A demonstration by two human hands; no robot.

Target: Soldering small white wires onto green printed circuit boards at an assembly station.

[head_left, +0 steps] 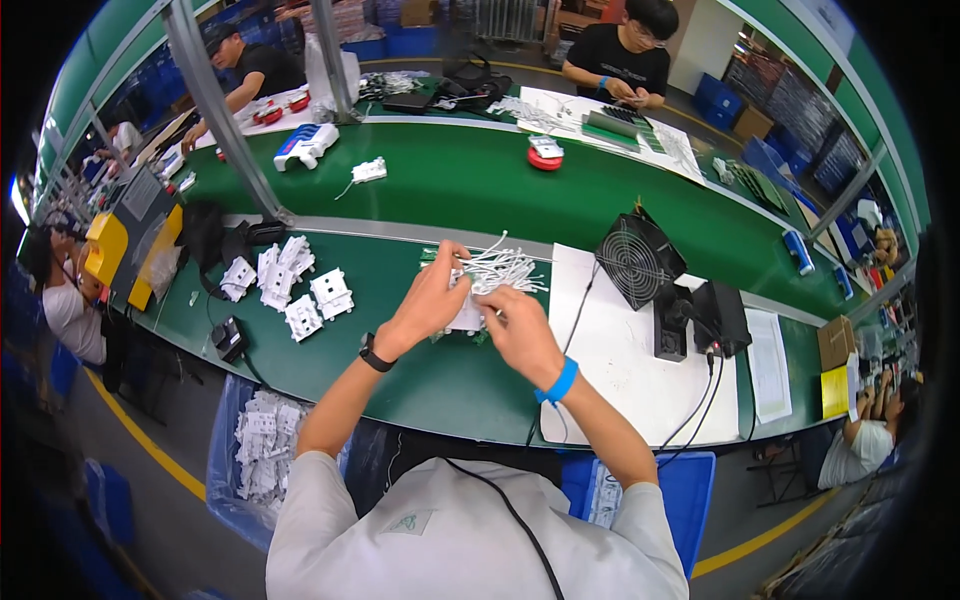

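Note:
My left hand (430,298), with a dark watch on its wrist, is closed at the edge of a white plastic part (466,318) in the middle of the bench. My right hand (521,326), with a blue wristband, has its fingers curled together against the same part. What the right fingers pinch is too small to make out. Just beyond both hands lies a bundle of white wires (510,270) with loose ends. Bits of green board show around the part, mostly covered by my hands.
Several white plastic housings (287,268) lie at left. A blue bin (222,440) of similar parts stands below the bench. At right are a black fan (640,262) and cabled black devices on a white sheet (600,385). Beyond runs a green conveyor (430,160); co-workers sit across it.

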